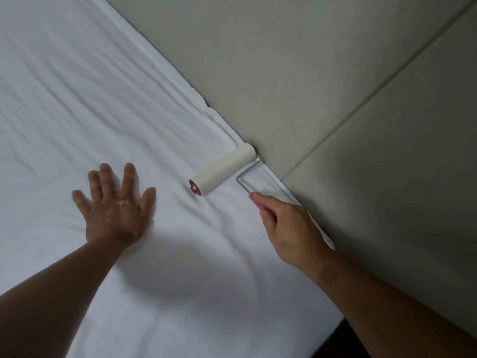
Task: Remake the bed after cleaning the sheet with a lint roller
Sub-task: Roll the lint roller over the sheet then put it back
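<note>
A wrinkled white sheet (pixel 77 104) covers the bed and fills the left and middle of the view. A lint roller (pixel 223 169) with a white roll, pink end cap and bent wire frame lies on the sheet right against the headboard. My right hand (pixel 289 228) grips its pink handle from below right. My left hand (pixel 116 210) presses flat on the sheet with fingers spread, a little to the left of the roller.
A padded beige headboard (pixel 322 73) with a diagonal seam runs along the sheet's upper right edge. The sheet's edge is bunched into folds where it meets the headboard. A dark gap (pixel 335 342) shows at the bed's lower right corner.
</note>
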